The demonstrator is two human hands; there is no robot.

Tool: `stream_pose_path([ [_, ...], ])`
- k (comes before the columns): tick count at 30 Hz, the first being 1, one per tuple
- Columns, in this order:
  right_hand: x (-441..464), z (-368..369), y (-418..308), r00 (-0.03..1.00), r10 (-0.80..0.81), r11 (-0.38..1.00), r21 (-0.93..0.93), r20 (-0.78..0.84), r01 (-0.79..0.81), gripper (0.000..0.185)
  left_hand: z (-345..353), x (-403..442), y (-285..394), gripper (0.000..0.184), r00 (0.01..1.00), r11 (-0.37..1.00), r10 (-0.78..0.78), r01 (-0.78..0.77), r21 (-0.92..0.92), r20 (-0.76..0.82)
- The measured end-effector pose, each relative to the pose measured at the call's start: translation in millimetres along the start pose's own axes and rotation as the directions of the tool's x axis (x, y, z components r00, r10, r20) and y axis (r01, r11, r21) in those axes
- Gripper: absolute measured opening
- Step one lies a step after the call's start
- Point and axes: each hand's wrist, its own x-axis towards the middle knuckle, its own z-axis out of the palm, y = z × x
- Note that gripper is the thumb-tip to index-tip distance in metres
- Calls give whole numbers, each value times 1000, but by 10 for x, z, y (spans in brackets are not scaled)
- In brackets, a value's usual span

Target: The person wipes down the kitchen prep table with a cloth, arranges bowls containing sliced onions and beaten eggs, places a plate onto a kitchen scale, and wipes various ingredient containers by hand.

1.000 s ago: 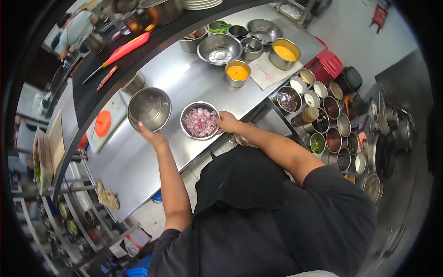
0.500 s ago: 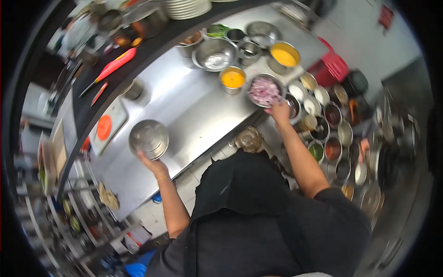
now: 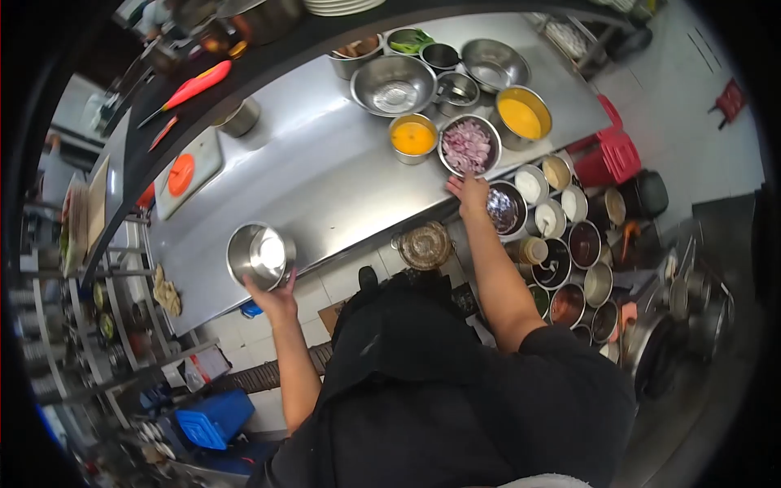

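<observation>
At the near edge of the steel table (image 3: pixel 325 179), my left hand (image 3: pixel 275 301) holds an empty steel bowl (image 3: pixel 259 250) from below, its fingers around the side. My right hand (image 3: pixel 470 192) is at the near rim of a bowl of chopped red onions (image 3: pixel 467 145), fingers against it. That bowl sits between a small pot of orange-yellow liquid (image 3: pixel 412 137) and a larger pot of yellow liquid (image 3: pixel 521 114). Behind them stand a wide empty bowl (image 3: pixel 394 84) and another steel bowl (image 3: pixel 495 63).
Several containers of sauces and powders, one a dark sauce pot (image 3: pixel 504 208), crowd the right. A white cutting board (image 3: pixel 194 180) with an orange lid lies at left. A red-handled knife (image 3: pixel 195 85) rests on the upper shelf. A red bin (image 3: pixel 614 159) stands past the table end.
My right hand has carried the onion bowl from the table's middle to the right, beside the yellow pots. My left hand has moved its empty bowl toward the near edge. The view has shifted.
</observation>
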Motion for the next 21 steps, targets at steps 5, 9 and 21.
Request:
stream_pose_path([
  [5, -210, -16, 18, 995, -25, 999, 40, -98, 29, 28, -500, 124, 163, 69, 990, 994, 5, 10, 110, -138],
  [9, -879, -118, 221, 997, -59, 997, -48, -51, 57, 26, -867, 667, 363, 64, 941, 970, 64, 19, 240, -333],
  [21, -2184, 1371, 1452, 896, 244, 907, -415, 371, -75, 24, -1017, 2346, 961, 52, 946, 964, 120, -39, 263, -301],
])
